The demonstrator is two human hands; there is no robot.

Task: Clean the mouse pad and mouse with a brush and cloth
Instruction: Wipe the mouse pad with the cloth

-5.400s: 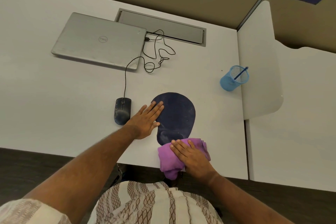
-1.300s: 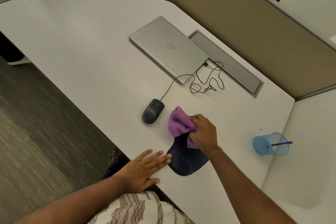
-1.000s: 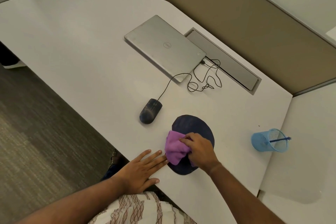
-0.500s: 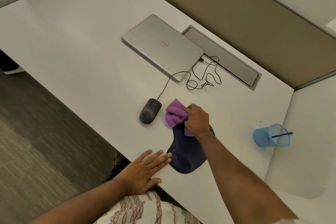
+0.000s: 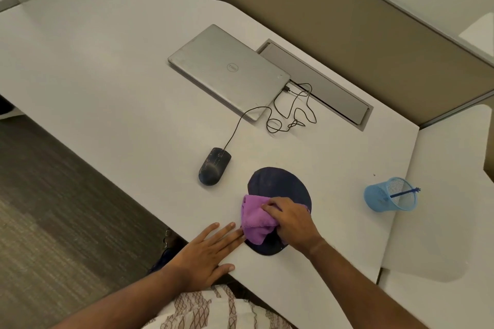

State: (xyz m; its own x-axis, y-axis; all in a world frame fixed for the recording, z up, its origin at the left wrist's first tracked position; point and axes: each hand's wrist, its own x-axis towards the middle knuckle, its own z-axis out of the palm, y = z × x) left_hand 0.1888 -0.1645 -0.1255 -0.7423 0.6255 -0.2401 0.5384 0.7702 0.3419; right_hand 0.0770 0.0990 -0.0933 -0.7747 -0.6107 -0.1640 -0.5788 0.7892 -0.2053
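cloth back from mouse pad 12 o'clock end to 6 o'clock half; right hand grips it bunched; left hand flat, fingers straight, at pad's 8 o'clock edge; mouse lies 11 o'clock of cloth, untouched

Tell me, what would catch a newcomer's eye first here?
The bright purple cloth, gripped by the right hand on the dark mouse pad at the front of the desk. The left hand lies flat beside the pad, and a smudged mouse sits beyond, cabled to a closed silver laptop.
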